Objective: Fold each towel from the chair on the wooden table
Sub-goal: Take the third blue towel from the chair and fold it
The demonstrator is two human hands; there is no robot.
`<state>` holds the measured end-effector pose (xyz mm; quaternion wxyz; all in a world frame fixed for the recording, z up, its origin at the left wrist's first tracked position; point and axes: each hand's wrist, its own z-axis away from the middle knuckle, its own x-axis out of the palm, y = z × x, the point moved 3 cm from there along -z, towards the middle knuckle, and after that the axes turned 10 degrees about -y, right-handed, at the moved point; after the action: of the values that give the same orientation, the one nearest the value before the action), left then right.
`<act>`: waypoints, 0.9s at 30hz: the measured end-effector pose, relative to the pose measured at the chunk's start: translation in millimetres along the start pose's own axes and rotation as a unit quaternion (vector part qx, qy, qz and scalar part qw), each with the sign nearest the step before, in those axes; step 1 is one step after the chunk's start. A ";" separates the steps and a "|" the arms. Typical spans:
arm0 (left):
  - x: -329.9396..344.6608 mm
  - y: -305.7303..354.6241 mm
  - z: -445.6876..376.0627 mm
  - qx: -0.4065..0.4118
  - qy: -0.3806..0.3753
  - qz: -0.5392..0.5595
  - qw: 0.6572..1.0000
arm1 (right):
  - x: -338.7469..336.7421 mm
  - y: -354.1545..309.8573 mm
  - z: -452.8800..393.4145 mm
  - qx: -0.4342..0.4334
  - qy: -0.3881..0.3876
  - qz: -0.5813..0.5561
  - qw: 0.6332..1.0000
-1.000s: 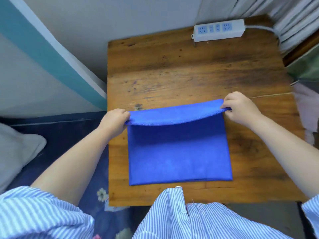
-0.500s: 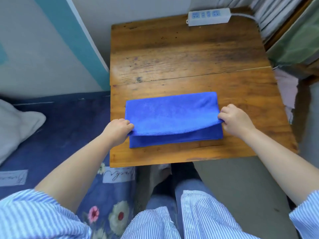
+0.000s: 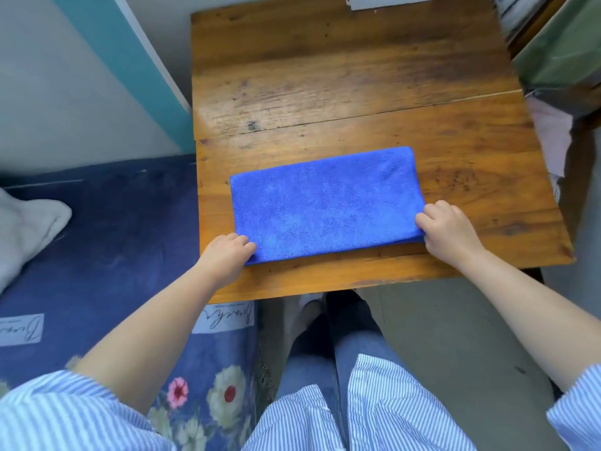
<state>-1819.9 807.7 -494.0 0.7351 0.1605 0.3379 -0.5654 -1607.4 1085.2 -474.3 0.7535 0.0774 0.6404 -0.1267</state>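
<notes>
A blue towel [image 3: 325, 203] lies folded in half as a wide rectangle on the near part of the wooden table [image 3: 341, 79]. My left hand [image 3: 226, 255] pinches the towel's near left corner. My right hand [image 3: 447, 231] grips the near right corner with curled fingers. Both corners sit down at the table surface, close to the front edge.
A white power strip [image 3: 390, 0] sits at the table's far edge. Pale cloths [image 3: 553, 135] and a green one [image 3: 559, 50] hang to the right of the table. A dark blue floral bed cover [image 3: 107, 255] with a white cloth [image 3: 26, 229] lies on the left.
My hands have drawn the towel's far edge toward me and laid it on the near edge, folding it in half. The camera has tilted down and back.
</notes>
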 end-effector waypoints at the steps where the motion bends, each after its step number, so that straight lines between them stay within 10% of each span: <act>1: 2.9 3.3 -0.7 -0.002 -0.014 0.002 1.000 | 5.4 0.6 0.0 0.007 -0.006 -0.002 1.000; 8: 1.8 13.3 -1.2 -0.043 -0.031 0.028 0.998 | 14.1 -1.5 5.2 0.057 0.001 -0.063 0.996; 13: -44.0 16.7 -28.7 -0.069 0.196 0.230 0.951 | 0.2 -36.2 -51.9 0.043 0.025 -0.108 0.993; 27: -32.5 14.4 -107.1 -0.148 0.186 0.300 0.924 | 53.1 -56.3 -131.7 0.043 -0.130 -0.089 0.987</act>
<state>-1844.4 901.8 -551.2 0.8099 0.2458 0.4843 -0.2216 -1740.5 1063.2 -546.1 0.8122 0.0352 0.5353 -0.2293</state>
